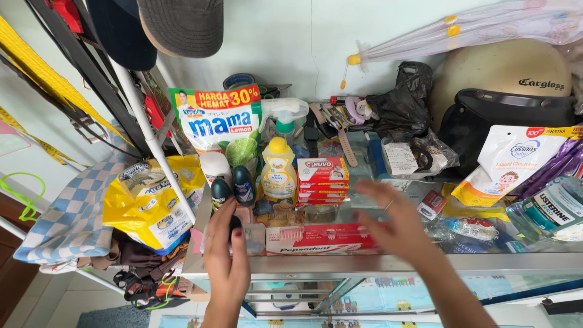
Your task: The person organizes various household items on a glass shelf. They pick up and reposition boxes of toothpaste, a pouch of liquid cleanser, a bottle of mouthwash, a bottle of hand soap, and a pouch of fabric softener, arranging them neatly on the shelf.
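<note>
Reaching over the cluttered glass countertop (388, 262), the left hand (226, 250) closed its fingers around a small dark roll-on bottle (220, 193) standing near the front-left corner, thumb and fingers wrapped on its lower body. A second roll-on bottle (244, 185) with a dark cap stood just beside it, touching or nearly so. The right hand (396, 220) hovered blurred above the counter with fingers spread wide, holding nothing, its fingertips over the right end of a long red toothbrush pack (322, 238) that lay flat along the counter's front edge. Behind that pack rose a stack of red soap boxes (323, 180), and left of the stack stood a yellow baby-product bottle (279, 171). Further back leaned a large green-and-white dish-liquid refill pouch (221, 118), with a white spray bottle (284, 116) beside it. A yellow bag (149, 203) hung at the left of the counter, against a white pole (156, 149). At the right lay a white-and-yellow cleanser refill pouch (507, 164), a clear mouthwash bottle (555, 209), a black plastic bag (404, 103) and a cream helmet (507, 70).
</note>
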